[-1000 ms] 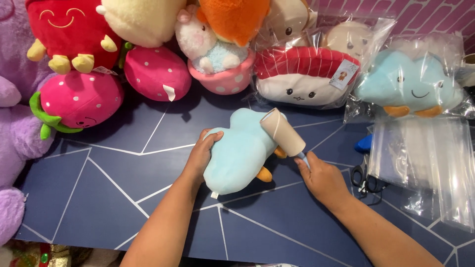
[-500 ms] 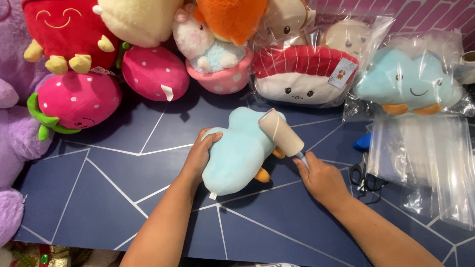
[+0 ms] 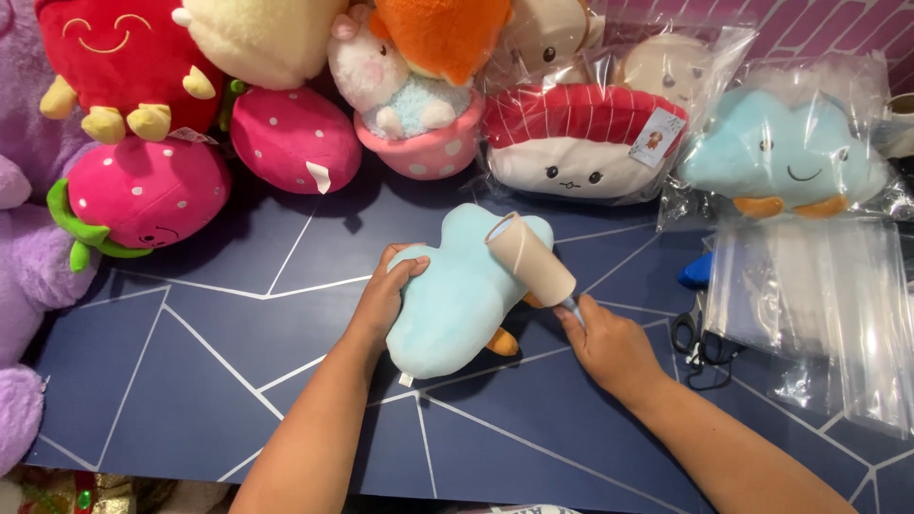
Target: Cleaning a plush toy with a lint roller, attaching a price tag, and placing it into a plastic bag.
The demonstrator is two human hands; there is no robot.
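Two hands work on a pale blue cloud plush [image 3: 455, 303] with orange feet, lying tilted on the dark blue table [image 3: 171, 362] between them. Left hand [image 3: 388, 290] clamps its left edge; right hand [image 3: 609, 345] grips the handle of a lint roller [image 3: 529, 257] resting on the plush's top. Open tabletop lies left of the left hand; clear bags [image 3: 809, 305] and scissors [image 3: 700, 343] crowd the right hand.

Bagged cloud plush [image 3: 781, 152], scissors [image 3: 697, 345]

Your left hand [image 3: 390, 290] grips the plush [image 3: 457, 295] lying on the table [image 3: 190, 362]; your right hand [image 3: 609, 347] lays the roller [image 3: 530, 257] on it. Bags [image 3: 819, 314] lie right, scissors [image 3: 700, 343] between.
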